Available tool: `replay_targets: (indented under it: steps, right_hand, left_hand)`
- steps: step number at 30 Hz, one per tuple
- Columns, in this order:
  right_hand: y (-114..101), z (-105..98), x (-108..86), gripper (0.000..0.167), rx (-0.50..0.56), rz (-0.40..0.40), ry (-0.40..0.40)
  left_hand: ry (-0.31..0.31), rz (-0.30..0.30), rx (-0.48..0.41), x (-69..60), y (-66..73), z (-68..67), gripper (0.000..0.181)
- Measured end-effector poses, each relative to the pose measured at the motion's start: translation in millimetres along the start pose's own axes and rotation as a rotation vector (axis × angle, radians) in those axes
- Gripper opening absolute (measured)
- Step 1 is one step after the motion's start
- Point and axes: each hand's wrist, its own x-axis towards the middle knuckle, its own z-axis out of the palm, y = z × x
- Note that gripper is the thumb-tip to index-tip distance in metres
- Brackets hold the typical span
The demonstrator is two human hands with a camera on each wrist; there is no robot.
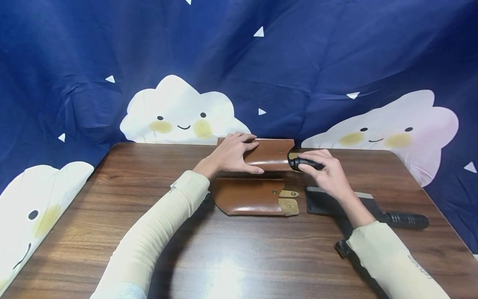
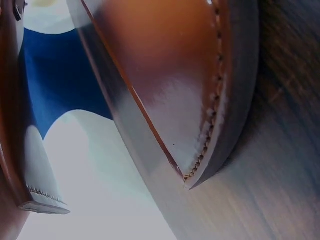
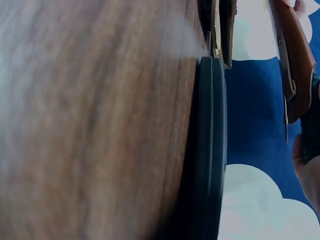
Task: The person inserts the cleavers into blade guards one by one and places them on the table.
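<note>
My left hand [image 1: 233,153] holds the upper brown leather sheath [image 1: 269,155], fingers over its back edge and thumb at its front edge. A black handle [image 1: 311,165] sticks out of that sheath's right end, pinched between the fingers and thumb of my right hand [image 1: 328,170]. The blade is hidden inside the leather. The right wrist view shows this sheath [image 3: 295,50] and my right hand [image 3: 311,182] at the right edge. Nearer me, a second brown sheath [image 1: 250,197] lies flat with its straps to the right; it fills much of the left wrist view [image 2: 165,75].
A dark cleaver lies on the right of the wooden table [image 1: 239,257], its blade [image 1: 323,201] partly under my right forearm and its black handle [image 1: 407,221] pointing right. Behind the table hangs a blue curtain [image 1: 284,74] with white clouds.
</note>
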Motion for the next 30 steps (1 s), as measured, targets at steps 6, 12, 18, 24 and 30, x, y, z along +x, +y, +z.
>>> replay_targets:
  steps: [6,12,18,24,30]
  right_hand:
    - [-3,3,-0.9,0.029,0.007,-0.001,0.022]
    - [-21,9,1.8,0.025,0.010,-0.007,0.024]
    - [-20,13,5.3,0.025,0.018,-0.021,0.043]
    - [-7,17,6.6,0.025,0.017,0.003,0.037]
    - [-5,19,7.4,0.024,0.013,-0.004,0.021]
  left_hand:
    - [-0.004,0.002,-0.018,2.8,1.7,1.3,0.098]
    - [-0.026,-0.009,-0.032,2.6,0.9,3.0,0.098]
    - [0.002,-0.018,-0.036,4.0,-1.1,3.1,0.097]
    - [0.018,-0.032,-0.044,3.2,-2.2,3.4,0.094]
    - [0.008,-0.043,-0.030,0.2,-3.7,5.4,0.094]
